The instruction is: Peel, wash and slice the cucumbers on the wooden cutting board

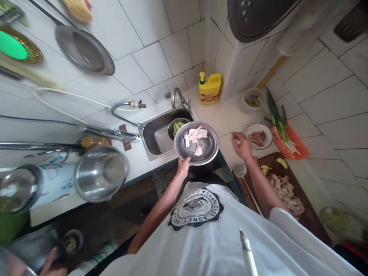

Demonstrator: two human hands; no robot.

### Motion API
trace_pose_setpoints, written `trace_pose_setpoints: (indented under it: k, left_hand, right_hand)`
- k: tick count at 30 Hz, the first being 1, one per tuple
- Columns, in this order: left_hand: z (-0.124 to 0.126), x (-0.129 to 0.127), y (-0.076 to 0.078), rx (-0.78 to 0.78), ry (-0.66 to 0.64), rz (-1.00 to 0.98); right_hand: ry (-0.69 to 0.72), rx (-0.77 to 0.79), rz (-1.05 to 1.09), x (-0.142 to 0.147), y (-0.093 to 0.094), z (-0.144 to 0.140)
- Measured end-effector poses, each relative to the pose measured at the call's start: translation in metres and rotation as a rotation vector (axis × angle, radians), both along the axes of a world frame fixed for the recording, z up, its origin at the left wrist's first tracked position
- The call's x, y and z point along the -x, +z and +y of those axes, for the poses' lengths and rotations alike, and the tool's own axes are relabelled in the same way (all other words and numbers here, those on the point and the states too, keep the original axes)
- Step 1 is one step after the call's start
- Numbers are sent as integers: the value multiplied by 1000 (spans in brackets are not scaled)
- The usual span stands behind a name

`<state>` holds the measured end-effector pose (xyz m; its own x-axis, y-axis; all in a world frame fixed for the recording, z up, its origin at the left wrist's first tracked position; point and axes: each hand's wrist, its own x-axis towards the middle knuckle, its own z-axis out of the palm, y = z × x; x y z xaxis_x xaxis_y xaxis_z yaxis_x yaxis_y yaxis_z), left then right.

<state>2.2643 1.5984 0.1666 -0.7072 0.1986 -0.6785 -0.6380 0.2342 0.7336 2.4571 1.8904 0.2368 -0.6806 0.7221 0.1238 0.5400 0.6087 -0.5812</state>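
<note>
My left hand grips the near rim of a steel plate that carries several pale raw meat pieces, held level beside the sink. My right hand hovers over the counter just right of the plate, fingers loosely curled, with nothing clearly in it. A small white plate with red meat lies just beyond that hand. Chopped meat sits on a dark cutting board under my right forearm.
A bowl of green vegetables rests in the sink below the tap. A yellow bottle, green onions on an orange board, a steel pot and a hanging pan surround the area. A cigarette juts below.
</note>
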Motion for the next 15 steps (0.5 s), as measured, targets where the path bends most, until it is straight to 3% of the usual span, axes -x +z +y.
trace_pose_setpoints:
  k: [2, 6, 10, 15]
  left_hand:
    - [15, -5, 6, 39, -27, -12]
    - [37, -12, 11, 66, -80, 5]
    - [44, -12, 8, 51, -152, -4]
    - [44, -13, 1, 45, -190, -56]
  right_hand:
    - [253, 122, -172, 38, 3, -48]
    - [191, 115, -570, 98, -1, -116]
    - [109, 97, -659, 116, -7, -127]
    - [46, 133, -623, 103, -11, -116]
